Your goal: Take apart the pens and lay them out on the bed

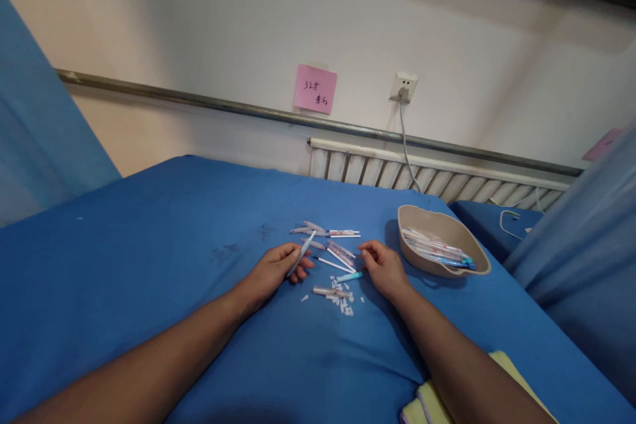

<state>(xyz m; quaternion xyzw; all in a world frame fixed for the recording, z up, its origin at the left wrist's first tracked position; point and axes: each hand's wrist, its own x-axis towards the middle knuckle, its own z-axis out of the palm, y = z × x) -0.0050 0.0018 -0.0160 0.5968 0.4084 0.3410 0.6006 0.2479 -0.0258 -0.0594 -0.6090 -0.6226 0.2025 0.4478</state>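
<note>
My left hand (278,267) is closed, with a slim pale blue pen barrel (304,252) pinched between thumb and fingers and pointing up to the right. Across from it, my right hand (383,266) is partly open with its fingers bent and nothing visible in its grip. Just beside its fingertips lies a turquoise pen piece (350,275). Between the hands are thin white pen refills (334,265) and pinkish clear barrels (342,253). Small white cone-shaped tips (346,307) are scattered nearer me, around a clear tube (331,292).
A beige plastic basket (447,215) holding several pens (434,248) stands at the right on the blue sheet (149,245). A folded yellow cloth (432,404) lies under my right forearm. Behind are a radiator (368,169), a rail and a plugged-in socket (403,87); curtains hang on both sides.
</note>
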